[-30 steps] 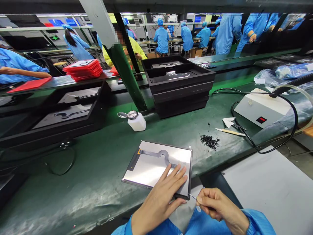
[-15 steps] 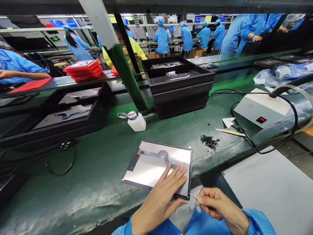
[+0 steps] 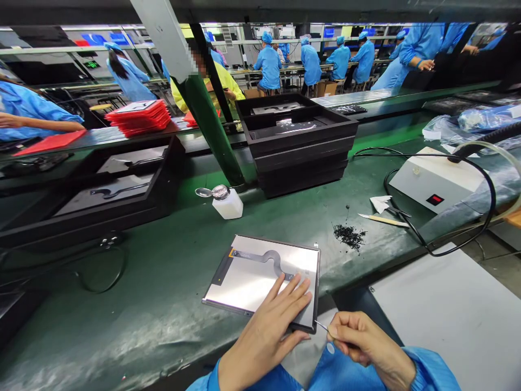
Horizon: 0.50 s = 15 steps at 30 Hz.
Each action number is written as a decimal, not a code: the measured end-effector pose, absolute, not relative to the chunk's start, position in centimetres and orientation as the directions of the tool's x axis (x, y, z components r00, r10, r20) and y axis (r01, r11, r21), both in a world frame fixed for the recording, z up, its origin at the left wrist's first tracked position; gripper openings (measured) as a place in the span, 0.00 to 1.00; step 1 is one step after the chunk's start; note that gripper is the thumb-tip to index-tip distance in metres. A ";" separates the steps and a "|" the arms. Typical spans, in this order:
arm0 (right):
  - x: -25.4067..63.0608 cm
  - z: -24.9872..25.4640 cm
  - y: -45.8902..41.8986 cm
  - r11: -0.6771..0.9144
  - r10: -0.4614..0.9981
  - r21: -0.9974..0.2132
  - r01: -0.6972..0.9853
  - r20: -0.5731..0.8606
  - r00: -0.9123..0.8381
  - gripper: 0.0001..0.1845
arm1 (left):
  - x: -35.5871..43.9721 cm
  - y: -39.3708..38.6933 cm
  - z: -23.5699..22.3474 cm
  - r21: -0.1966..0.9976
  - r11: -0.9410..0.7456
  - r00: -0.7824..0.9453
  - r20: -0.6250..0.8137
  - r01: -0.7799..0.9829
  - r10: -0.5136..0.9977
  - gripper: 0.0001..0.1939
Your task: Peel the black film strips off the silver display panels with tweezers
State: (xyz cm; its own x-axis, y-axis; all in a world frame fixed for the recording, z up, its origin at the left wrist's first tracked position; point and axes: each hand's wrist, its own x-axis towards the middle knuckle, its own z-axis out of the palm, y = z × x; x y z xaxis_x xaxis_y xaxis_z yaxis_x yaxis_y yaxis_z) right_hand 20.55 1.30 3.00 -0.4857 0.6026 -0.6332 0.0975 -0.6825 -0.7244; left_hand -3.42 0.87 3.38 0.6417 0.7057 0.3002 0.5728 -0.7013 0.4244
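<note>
In the head view, the left hand point(image 3: 264, 331) lies flat, fingers slightly spread, bracing one display panel point(image 3: 248, 279) on the green bench point(image 3: 154, 304); the right hand point(image 3: 362, 339) pinches one thin metal tool point(image 3: 321, 325) at its near right corner. Working that edge seems to call for steady, light pressure. Beyond are one pump bottle point(image 3: 228, 204), one pale-handled knife point(image 3: 385, 220) and one scrap pile point(image 3: 349, 236).

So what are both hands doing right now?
Left hand: spread flat, pressing on the screen panel.
Right hand: closed, pinching a thin metal tool.
</note>
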 end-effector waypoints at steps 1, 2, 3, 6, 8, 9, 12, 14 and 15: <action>20.6 3.0 1.4 -0.677 0.614 -0.731 0.081 -0.622 -0.485 0.26 | -3.4 0.9 3.4 0.424 -0.701 0.642 0.299 0.574 0.706 0.29; 20.7 3.0 1.5 -0.668 0.630 -0.742 0.062 -0.608 -0.483 0.26 | -3.4 0.9 3.3 0.422 -0.701 0.642 0.299 0.574 0.706 0.29; 20.8 3.0 1.6 -0.658 0.646 -0.752 0.042 -0.592 -0.481 0.26 | -3.4 0.9 3.3 0.421 -0.702 0.642 0.300 0.575 0.706 0.29; 21.1 3.3 2.2 -0.627 0.677 -0.779 0.021 -0.558 -0.479 0.29 | -3.3 0.9 3.1 0.419 -0.702 0.637 0.308 0.576 0.707 0.30; 21.3 3.6 2.6 -0.597 0.697 -0.801 0.045 -0.545 -0.466 0.31 | -3.4 0.8 3.1 0.416 -0.701 0.635 0.310 0.579 0.708 0.30; 21.4 3.8 2.7 -0.562 0.724 -0.825 0.064 -0.528 -0.444 0.30 | -3.5 0.7 3.3 0.412 -0.700 0.637 0.302 0.584 0.709 0.30; 21.9 4.3 3.0 -0.348 0.858 -0.922 0.168 -0.385 -0.341 0.27 | -3.5 0.9 4.2 0.392 -0.697 0.644 0.280 0.600 0.712 0.31; 22.3 4.7 3.2 -0.154 0.929 -0.944 0.291 -0.239 -0.283 0.22 | -3.1 1.6 5.3 0.376 -0.695 0.625 0.308 0.613 0.718 0.28; 22.5 4.8 3.3 -0.060 0.950 -0.932 0.357 -0.164 -0.267 0.20 | -2.7 2.2 5.9 0.374 -0.692 0.606 0.335 0.617 0.721 0.24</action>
State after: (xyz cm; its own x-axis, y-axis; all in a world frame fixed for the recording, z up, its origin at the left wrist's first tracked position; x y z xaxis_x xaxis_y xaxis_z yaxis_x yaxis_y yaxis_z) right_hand 22.49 3.28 4.82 -0.2670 0.9497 -0.1638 0.3569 -0.0604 -0.9322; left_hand -2.67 2.22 5.87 0.6061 0.7214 0.3350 0.6171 -0.6922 0.3741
